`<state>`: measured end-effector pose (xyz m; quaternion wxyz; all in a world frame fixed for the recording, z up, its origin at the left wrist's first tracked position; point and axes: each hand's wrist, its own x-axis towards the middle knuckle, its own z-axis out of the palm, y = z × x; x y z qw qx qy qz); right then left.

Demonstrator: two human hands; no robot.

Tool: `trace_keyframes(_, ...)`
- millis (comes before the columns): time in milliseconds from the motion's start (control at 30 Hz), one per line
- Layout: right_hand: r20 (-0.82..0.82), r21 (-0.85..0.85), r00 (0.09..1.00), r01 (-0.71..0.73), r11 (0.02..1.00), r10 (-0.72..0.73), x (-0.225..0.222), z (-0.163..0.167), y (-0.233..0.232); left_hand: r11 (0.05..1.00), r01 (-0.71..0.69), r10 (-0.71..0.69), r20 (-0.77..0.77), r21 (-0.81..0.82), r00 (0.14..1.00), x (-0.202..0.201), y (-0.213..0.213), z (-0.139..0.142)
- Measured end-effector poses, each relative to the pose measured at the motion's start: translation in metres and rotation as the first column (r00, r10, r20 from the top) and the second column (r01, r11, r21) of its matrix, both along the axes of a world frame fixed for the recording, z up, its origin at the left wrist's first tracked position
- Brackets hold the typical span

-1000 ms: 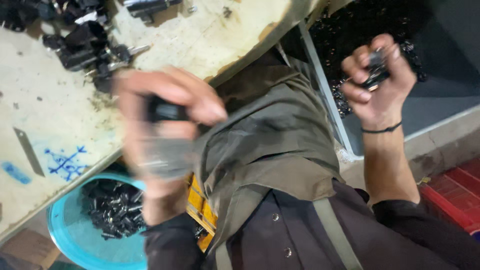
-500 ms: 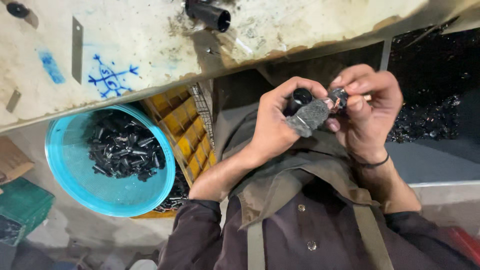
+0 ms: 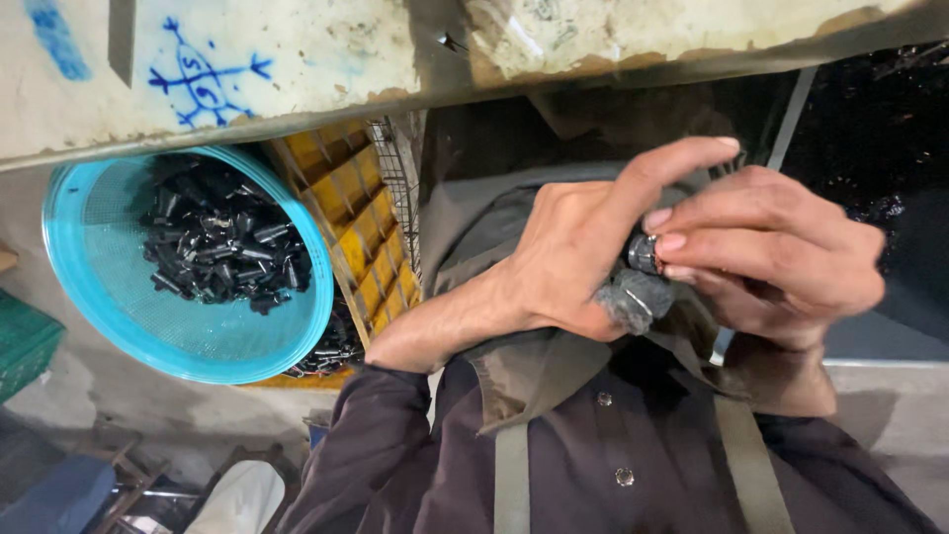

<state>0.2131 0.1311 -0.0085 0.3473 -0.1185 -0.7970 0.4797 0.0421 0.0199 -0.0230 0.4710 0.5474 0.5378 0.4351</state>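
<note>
Both hands meet over the lap: the left hand (image 3: 573, 257) clamps a small grey metal-ringed part (image 3: 638, 287), the right hand (image 3: 771, 262) pinches its top. A slip could drop it into the olive cloth (image 3: 554, 376), missing the turquoise plastic basket (image 3: 74, 277) of black parts on the left.

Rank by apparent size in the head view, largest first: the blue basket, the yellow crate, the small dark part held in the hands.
1. blue basket
2. yellow crate, partly hidden, so its rank is unsure
3. small dark part, clearly smallest

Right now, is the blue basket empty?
No, the blue basket holds a heap of small black parts.
</note>
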Motion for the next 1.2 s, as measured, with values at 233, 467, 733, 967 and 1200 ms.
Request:
trace_keyframes(233,-0.038,0.138,0.998,0.061,0.989,-0.056,-0.008,-0.004,-0.005,0.978,-0.015,0.036,-0.096,0.206,0.995,-0.009,-0.006,0.012)
trace_keyframes(467,0.040,0.186,0.988,0.138,0.973,-0.147,0.001,-0.016,-0.021,0.994,0.034,-0.010,-0.219,0.107,0.976,-0.009,-0.001,0.010)
trace_keyframes(733,0.105,0.049,0.991,0.082,0.995,-0.087,0.005,-0.016,-0.017,0.988,0.090,-0.050,-0.299,0.122,0.953,-0.013,-0.006,0.000)
trace_keyframes(967,0.174,0.099,0.974,-0.164,0.982,0.145,-0.004,-0.013,-0.004,0.970,0.241,-0.216,-0.362,0.025,0.907,-0.031,0.000,0.023)
trace_keyframes(1200,-0.267,-0.961,0.936,-0.276,-0.008,-0.230,-0.026,-0.033,-0.023,0.663,-0.652,-0.088,-0.903,-0.368,0.420,-0.106,-0.093,0.069)
